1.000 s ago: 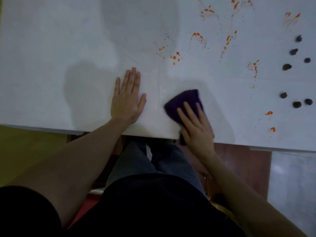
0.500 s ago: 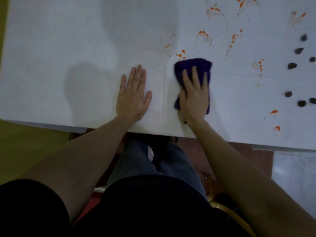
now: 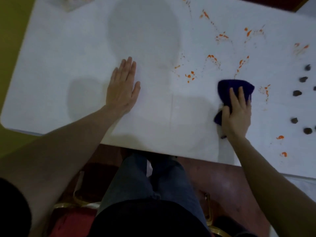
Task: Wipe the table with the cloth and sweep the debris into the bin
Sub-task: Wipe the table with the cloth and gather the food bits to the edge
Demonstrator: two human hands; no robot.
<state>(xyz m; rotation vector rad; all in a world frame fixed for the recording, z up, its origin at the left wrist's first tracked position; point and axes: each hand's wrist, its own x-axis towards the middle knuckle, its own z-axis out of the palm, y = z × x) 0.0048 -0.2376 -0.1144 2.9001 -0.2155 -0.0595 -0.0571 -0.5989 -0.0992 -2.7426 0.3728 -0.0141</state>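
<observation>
A dark purple cloth (image 3: 229, 86) lies bunched on the white table (image 3: 77, 48), right of centre. My right hand (image 3: 236, 115) presses down on it and grips it. My left hand (image 3: 122, 88) rests flat on the table with fingers together, well left of the cloth. Orange sauce splatters (image 3: 189, 76) spread across the table beyond the cloth and to its right. Several dark lumps of debris (image 3: 297, 93) sit at the right edge of the view. No bin is in view.
The near table edge (image 3: 153, 147) runs just in front of my knees. A gold-framed chair with a red seat (image 3: 68, 218) is under me. A blurred object (image 3: 77, 2) sits at the far left of the table. Brown floor lies below.
My right hand has slid the cloth to the right, away from the left hand, toward the dark lumps. The view has shifted, and the left hand stays flat on the table.
</observation>
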